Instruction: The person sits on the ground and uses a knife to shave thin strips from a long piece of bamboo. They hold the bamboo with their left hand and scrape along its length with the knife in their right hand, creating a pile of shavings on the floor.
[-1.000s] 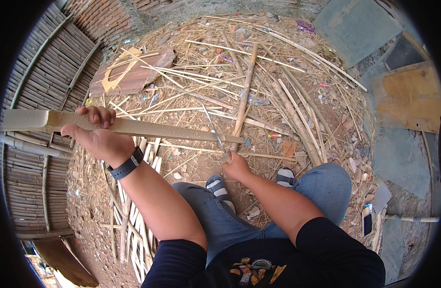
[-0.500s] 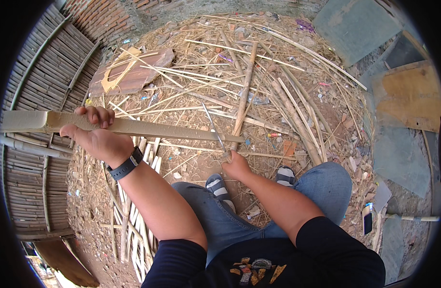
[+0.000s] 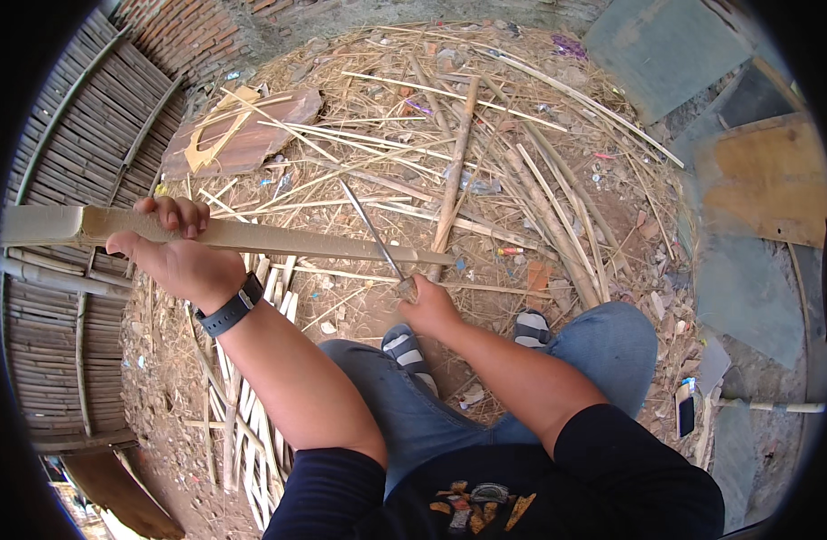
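In the head view, the left forearm is extended forward and to the left, with the palm of the left hand [image 3: 181, 263] turned upward. The right forearm is angled inward, and the right hand [image 3: 430, 309] is positioned in front of the knees, near the centre. One length of bamboo [image 3: 305, 243] is held roughly level across the front, its wider end at the far left and its narrow end near the right hand. One knife [image 3: 366, 222] is pointed forward and to the left, its blade crossing the bamboo near the narrow end; contact cannot be confirmed. One wristwatch [image 3: 229, 315] is worn on the left wrist. Two sandals [image 3: 406, 353] and one phone [image 3: 685, 411] are seen below. The left hand is curled around the bamboo, thumb opposed to the fingers. The right hand is closed around the knife handle.
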Demonstrator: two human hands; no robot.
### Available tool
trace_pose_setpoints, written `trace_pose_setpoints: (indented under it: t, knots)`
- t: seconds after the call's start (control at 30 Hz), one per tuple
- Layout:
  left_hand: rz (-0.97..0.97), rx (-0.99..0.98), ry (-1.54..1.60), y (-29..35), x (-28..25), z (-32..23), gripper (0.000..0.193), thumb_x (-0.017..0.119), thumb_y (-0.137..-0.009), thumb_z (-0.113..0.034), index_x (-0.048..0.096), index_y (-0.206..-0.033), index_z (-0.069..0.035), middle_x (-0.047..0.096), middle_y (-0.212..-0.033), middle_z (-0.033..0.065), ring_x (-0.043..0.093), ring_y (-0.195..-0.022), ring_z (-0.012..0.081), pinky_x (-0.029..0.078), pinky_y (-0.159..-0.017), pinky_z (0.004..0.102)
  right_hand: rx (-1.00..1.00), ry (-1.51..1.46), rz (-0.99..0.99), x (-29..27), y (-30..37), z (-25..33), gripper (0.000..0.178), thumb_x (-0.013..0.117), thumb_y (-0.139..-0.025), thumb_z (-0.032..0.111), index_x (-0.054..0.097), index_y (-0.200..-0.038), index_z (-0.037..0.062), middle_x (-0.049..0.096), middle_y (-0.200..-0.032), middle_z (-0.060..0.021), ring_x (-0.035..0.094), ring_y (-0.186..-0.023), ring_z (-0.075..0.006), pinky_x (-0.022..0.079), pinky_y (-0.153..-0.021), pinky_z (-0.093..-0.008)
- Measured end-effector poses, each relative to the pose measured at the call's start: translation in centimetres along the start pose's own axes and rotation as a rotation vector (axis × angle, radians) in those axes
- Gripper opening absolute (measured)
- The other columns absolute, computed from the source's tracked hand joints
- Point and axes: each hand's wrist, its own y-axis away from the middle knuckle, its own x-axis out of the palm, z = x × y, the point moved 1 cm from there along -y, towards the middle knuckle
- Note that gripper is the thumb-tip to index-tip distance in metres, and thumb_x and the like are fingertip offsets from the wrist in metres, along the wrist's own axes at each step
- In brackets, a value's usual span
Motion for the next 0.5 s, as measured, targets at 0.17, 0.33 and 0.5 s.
trace_pose_setpoints:
  t: [0.17,0.33,0.5]
  knots:
    - [-0.014,-0.013,0.003,0.0,0.1,-0.1,0.057,0.035,-0.096,-0.066,0.048,-0.091,-0.011,0.040,-0.066,-0.0018,0.034,-0.055,0.0093,0.028,-0.054,0.0226,0.051,0.032,-0.029,0.8,-0.8,-5.5,0.051,0.066,-0.075,0.021,0.055,-0.118,-0.0038,0.066,-0.098,-0.0273,0.065,-0.094,-0.0406,0.051,-0.083,-0.0454]
    - [-0.072,-0.013,0.018,0.1,-0.2,0.0,0.048,0.044,-0.098,-0.057,0.048,-0.092,-0.010,0.039,-0.067,-0.0010,0.033,-0.056,0.0101,0.028,-0.055,0.0234,0.078,0.023,0.049,0.3,-0.7,-3.9,0.062,0.066,-0.075,0.021,0.050,-0.129,-0.0051,0.065,-0.104,-0.0291,0.063,-0.099,-0.0414,0.050,-0.087,-0.0450]
    - [0.018,0.011,0.008,0.6,0.7,0.1,0.040,0.054,-0.096,-0.049,0.048,-0.093,-0.010,0.038,-0.070,-0.0005,0.034,-0.059,0.0105,0.028,-0.056,0.0250,-0.003,-0.020,0.019,0.3,-0.3,-2.1,0.065,0.067,-0.075,0.022,0.048,-0.131,-0.0047,0.063,-0.107,-0.0303,0.062,-0.102,-0.0418,0.049,-0.089,-0.0451]
